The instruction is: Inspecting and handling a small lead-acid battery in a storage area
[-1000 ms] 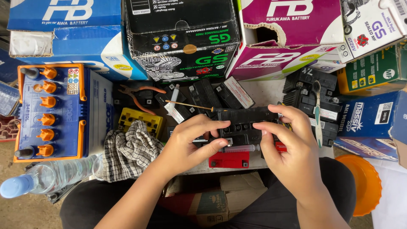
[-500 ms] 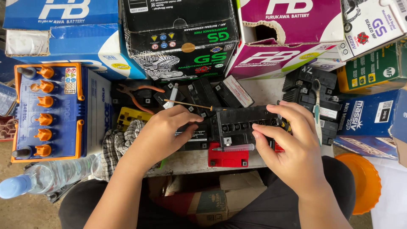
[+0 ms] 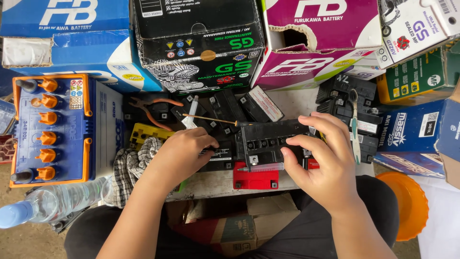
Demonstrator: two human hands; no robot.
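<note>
My right hand point(image 3: 326, 158) grips a small black battery point(image 3: 268, 141) by its right end and holds it tilted over a red battery point(image 3: 255, 179) on the low work surface. My left hand point(image 3: 184, 153) lies to the left of it. Its fingers curl down onto a flat black battery point(image 3: 218, 157), and I cannot tell if they grip it. A thin wooden stick point(image 3: 215, 119) lies just beyond the left hand. Pliers with orange handles point(image 3: 154, 109) lie further back.
A large blue battery with orange caps point(image 3: 48, 127) stands at the left, with a plastic bottle point(image 3: 43, 205) and a checked cloth point(image 3: 128, 165) in front of it. Battery cartons point(image 3: 201, 43) wall off the back and right. An orange lid point(image 3: 407, 206) lies at the right.
My left hand let go of the small black battery, reached left and back toward the stick, then drew in onto the flat black battery. The right hand kept hold and tilted the battery.
</note>
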